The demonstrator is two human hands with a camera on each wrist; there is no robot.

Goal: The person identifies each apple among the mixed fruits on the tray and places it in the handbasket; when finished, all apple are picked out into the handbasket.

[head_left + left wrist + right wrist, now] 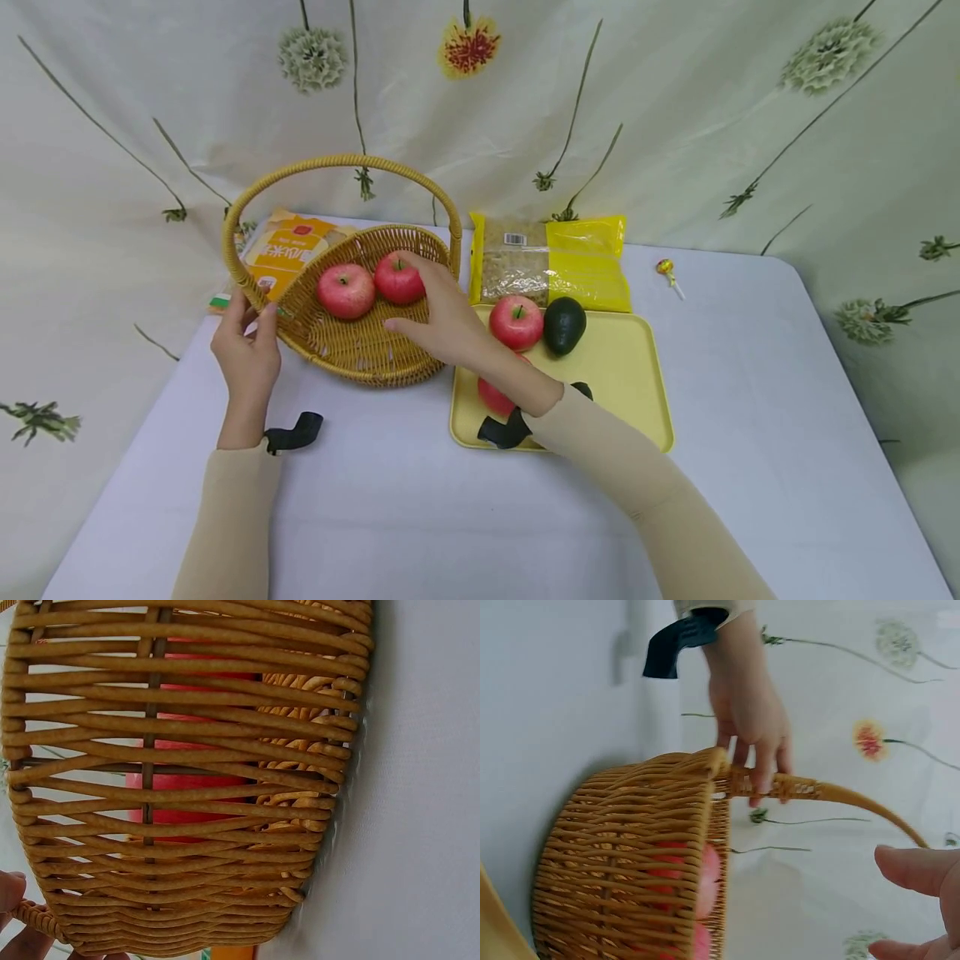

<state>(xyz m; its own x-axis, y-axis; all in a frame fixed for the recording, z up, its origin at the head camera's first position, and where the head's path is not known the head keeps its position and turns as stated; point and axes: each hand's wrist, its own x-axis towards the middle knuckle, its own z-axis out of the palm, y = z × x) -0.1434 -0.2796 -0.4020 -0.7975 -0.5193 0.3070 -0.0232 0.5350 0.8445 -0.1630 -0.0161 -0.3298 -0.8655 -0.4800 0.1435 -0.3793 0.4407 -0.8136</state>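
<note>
A wicker basket (367, 377) with a tall arched handle (345, 161) stands at the back left of the table. Two red apples lie in it, a left apple (346, 292) and a right apple (397, 279). My left hand (251, 354) grips the foot of the handle on the left, its fingers round it in the right wrist view. Above the basket is my right hand (448, 321), overlapping the right apple in the head view. Its thumb (911, 870) and fingers are spread apart, with nothing between them in the right wrist view.
Right of the basket, a yellow tray (622, 392) holds two red apples (516, 322) and an avocado (564, 325); my right forearm partly covers it. Behind lies a yellow bag (588, 262). An orange package (288, 250) sits behind the basket, and a lollipop (666, 268) lies farther right.
</note>
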